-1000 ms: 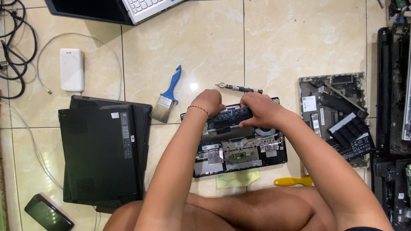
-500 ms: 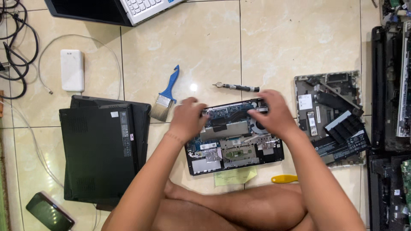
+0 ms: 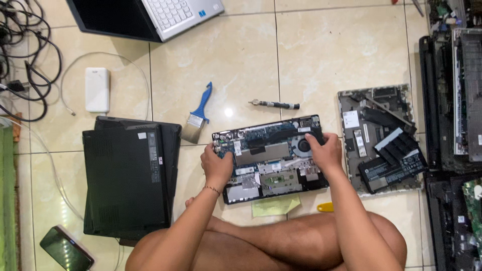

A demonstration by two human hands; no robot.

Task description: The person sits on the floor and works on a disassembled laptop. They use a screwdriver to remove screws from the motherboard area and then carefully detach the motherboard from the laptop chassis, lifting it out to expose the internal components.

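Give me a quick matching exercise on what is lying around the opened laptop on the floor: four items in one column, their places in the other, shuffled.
Items:
1. paintbrush with blue handle
2. white power bank
3. phone
4. black screwdriver

Places:
A. bottom-left corner of the floor, below the stacked black laptops
B. just beyond the far edge of the opened laptop
C. upper left, beside the black cables
D. between the stacked black laptops and the opened laptop, past the left hand

Pairs: 1-D, 2-C, 3-A, 4-B
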